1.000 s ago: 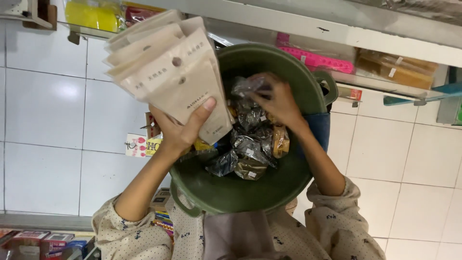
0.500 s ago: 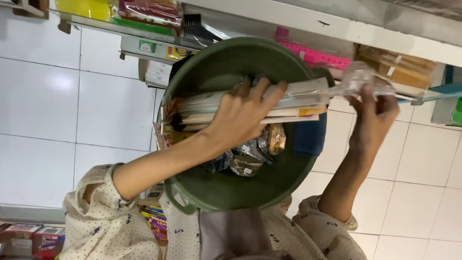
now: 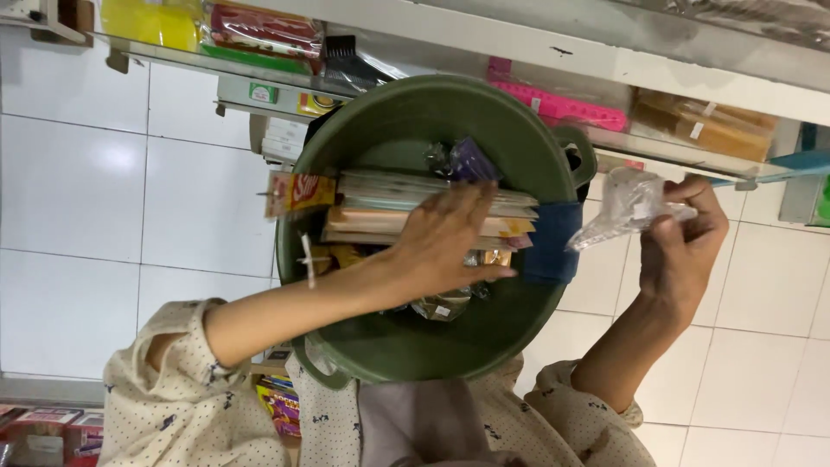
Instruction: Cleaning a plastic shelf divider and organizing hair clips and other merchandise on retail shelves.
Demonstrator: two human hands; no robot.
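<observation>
A green round tub [image 3: 406,108] sits in front of me, holding a stack of flat paper packets [image 3: 380,203], small wrapped snack packs [image 3: 450,303] and a blue cloth-like piece [image 3: 549,242]. My left hand [image 3: 441,242] lies palm down on the packet stack inside the tub, pressing it. Beyond the tub's right rim, my right hand [image 3: 683,246] is raised and pinches a crumpled clear plastic bag [image 3: 627,203]. Both sleeves are cream with small dots.
A glass shelf [image 3: 692,156] runs along the top with a pink comb [image 3: 562,104], brown packets [image 3: 700,125], a yellow pack [image 3: 151,22] and a black brush [image 3: 346,65]. White tiles [image 3: 78,190] surround the tub. Boxed goods [image 3: 52,428] sit at the lower left.
My left hand has brought the fanned packets down and laid them flat in the tub. My right hand has left the tub and moved right, holding a clear plastic bag.
</observation>
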